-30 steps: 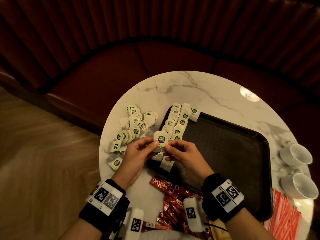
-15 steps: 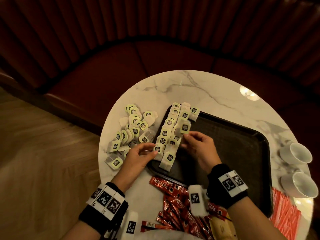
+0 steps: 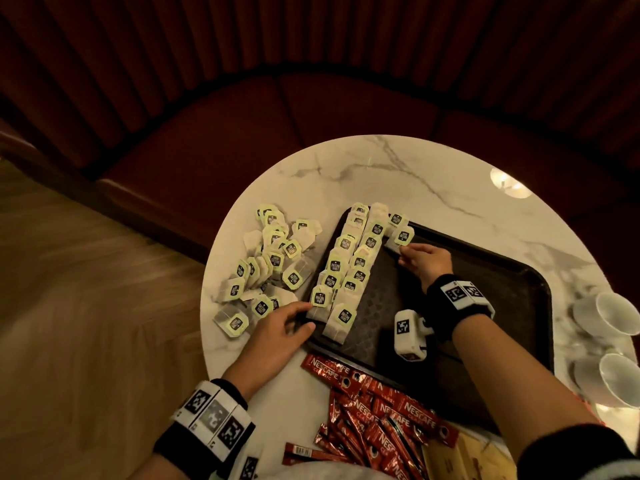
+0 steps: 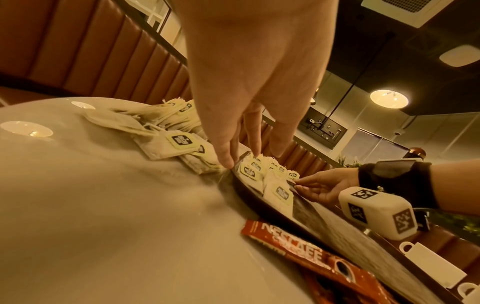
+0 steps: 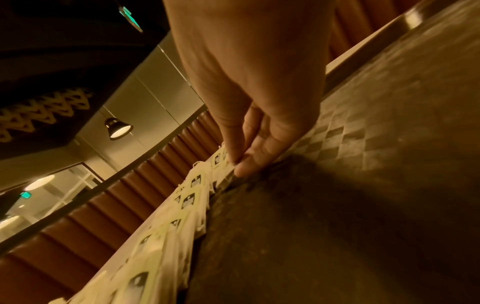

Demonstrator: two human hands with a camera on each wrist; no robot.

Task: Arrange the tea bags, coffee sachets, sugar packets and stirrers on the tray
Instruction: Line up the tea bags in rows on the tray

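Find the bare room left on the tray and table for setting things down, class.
Free: the tray floor right of the tea bag rows, beyond the right hand; bare marble table behind the tray. Crowded: loose tea bags left, coffee sachets in front, cups right.

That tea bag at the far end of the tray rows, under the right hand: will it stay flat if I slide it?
Probably not. The tea bag looks like thin, limp paper, so it likely buckles. Its tag hangs on a string and may drag. The right hand pinches it; lifting seems safer on the textured tray.
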